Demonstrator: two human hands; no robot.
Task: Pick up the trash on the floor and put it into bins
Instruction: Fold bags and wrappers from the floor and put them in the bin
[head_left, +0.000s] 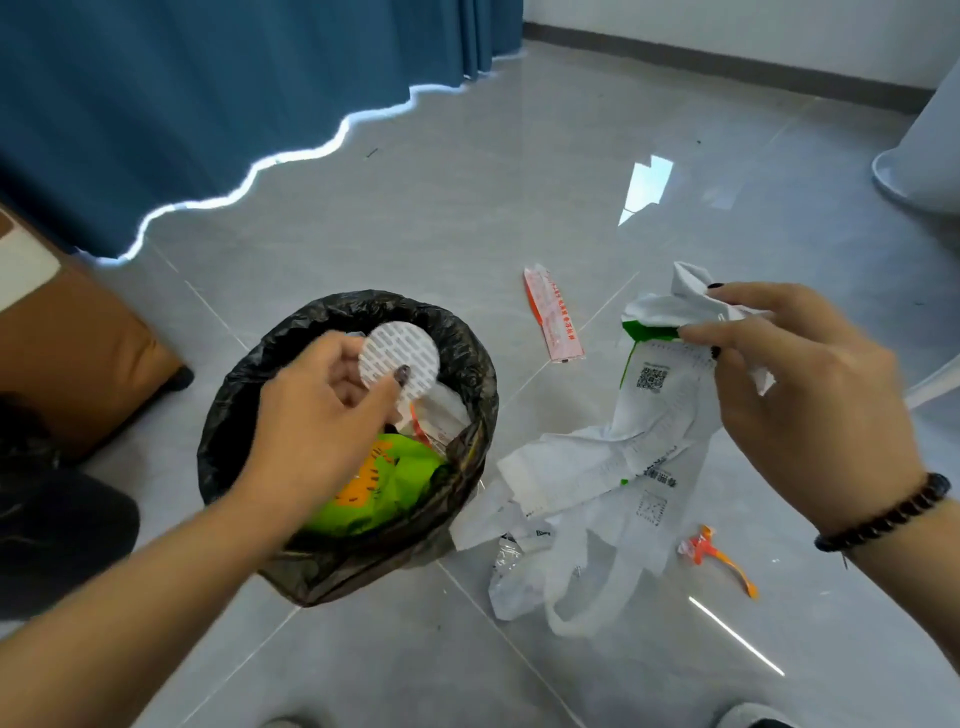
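Nearest the camera, the left forearm reached in from the lower left, and the left hand hung right over the bin, thumb and fingers pinched on a round white disc with printed rows, its flat face turned up toward the camera, held over the bin's mouth. Over on the right, the right hand, a dark bead bracelet at its wrist, had its fingers clamped on a crumpled bunch of white paper receipts; the bunch hung with its long axis running down and to the left, top end pinched high, the lower end trailing to the floor beside a white plastic bag with looped handles. A small orange scrap lay on the tiles just right of that bag. In the black-lined bin sat a green and orange wrapper among other pale litter. Farther out, between bin and receipts, a long red-and-white sleeve wrapper lay flat, long axis pointing away and slightly left. Beyond, the blue curtain hung down to the grey floor.
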